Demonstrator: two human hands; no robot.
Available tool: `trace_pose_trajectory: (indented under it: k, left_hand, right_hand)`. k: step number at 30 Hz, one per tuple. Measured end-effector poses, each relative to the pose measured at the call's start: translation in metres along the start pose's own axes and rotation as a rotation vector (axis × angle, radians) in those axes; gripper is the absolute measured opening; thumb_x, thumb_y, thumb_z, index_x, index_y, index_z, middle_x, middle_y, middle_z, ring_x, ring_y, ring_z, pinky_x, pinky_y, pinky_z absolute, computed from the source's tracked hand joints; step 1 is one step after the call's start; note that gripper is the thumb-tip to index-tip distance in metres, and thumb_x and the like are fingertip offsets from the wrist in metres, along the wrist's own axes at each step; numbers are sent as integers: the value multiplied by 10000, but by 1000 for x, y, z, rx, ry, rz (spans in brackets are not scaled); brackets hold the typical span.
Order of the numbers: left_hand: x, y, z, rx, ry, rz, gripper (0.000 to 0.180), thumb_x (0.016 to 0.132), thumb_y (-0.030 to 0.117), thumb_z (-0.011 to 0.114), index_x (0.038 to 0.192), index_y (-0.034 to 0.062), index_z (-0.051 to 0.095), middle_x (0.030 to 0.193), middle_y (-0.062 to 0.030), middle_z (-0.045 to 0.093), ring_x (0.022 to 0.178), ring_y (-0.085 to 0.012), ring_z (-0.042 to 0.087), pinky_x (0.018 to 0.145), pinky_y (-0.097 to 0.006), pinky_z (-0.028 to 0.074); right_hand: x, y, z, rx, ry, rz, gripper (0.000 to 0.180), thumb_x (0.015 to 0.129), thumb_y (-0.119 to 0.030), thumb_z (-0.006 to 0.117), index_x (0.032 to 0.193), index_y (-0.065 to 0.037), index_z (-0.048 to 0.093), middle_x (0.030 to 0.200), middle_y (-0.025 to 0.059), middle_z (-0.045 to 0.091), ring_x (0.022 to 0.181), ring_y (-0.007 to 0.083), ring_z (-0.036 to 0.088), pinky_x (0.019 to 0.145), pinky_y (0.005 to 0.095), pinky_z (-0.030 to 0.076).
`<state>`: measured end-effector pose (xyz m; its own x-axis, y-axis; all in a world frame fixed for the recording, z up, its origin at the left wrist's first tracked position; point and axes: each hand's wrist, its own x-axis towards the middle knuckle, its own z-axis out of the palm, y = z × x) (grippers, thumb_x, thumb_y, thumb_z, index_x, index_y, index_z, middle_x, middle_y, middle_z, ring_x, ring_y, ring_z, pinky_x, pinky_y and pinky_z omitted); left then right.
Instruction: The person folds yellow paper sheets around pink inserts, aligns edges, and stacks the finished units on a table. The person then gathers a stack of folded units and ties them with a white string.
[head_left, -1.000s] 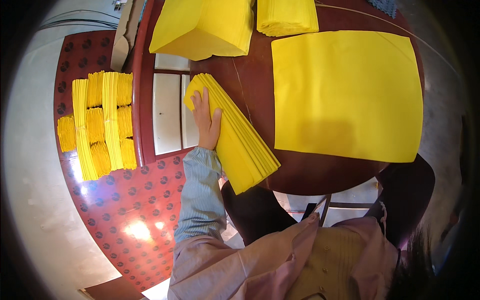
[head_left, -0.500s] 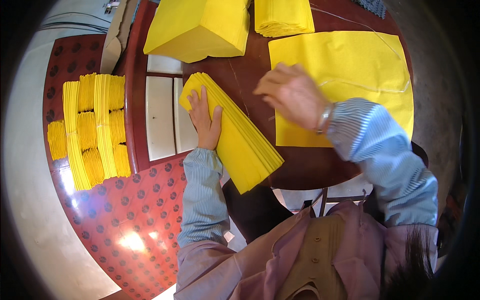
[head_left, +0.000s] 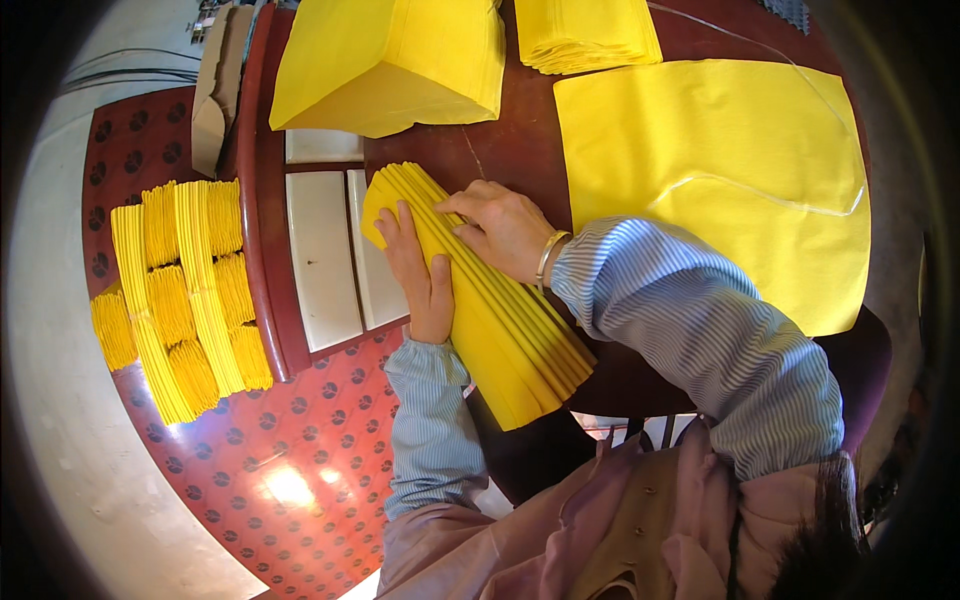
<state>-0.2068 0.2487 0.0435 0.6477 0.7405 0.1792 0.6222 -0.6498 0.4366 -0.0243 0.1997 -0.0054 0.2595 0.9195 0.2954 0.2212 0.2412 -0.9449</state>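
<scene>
Both hands on a fanned stack of folded yellow paper [head_left: 500, 320].
Left hand [head_left: 420, 275] lies flat, fingers spread, on its left edge; right hand [head_left: 500, 225] presses curled fingertips on its far end, atop the dark wooden table [head_left: 520, 150].

Dark wooden table [head_left: 520, 150] with yellow paper stacks [head_left: 400, 60], flat sheet [head_left: 740, 170]

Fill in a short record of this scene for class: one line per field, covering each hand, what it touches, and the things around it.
left hand: flat on the fanned stack of folded yellow paper
right hand: fingers on the same stack's upper edge
table: dark red wood
large yellow sheet: spread flat, to the right
yellow paper piles: at the far edge
floor bundles: tied yellow rolls, to the left
</scene>
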Motion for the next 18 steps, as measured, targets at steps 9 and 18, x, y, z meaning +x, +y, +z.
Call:
trace_pose_trajectory:
  k: [9,18]
  left_hand:
    - [-1,1,2,-37,9,-16,779,1085,457,369,1685,13,149,1749,-272,76,1626,-438,-5,1287,-527,5]
    - [-4,0,5,-112,33,-45,836,1075,526,325,1691,16,83,1758,-253,42,1633,-410,-41,1289,-517,-20]
  right_hand:
    - [1,-8,-2,54,0,85,224,925,-141,672,1147,-128,703,1080,123,657,1065,353,655,927,467,552]
    - [2,-13,-3,-55,18,43,209,949,-172,688,1143,-144,762,1100,80,684,1042,302,695,904,439,579]
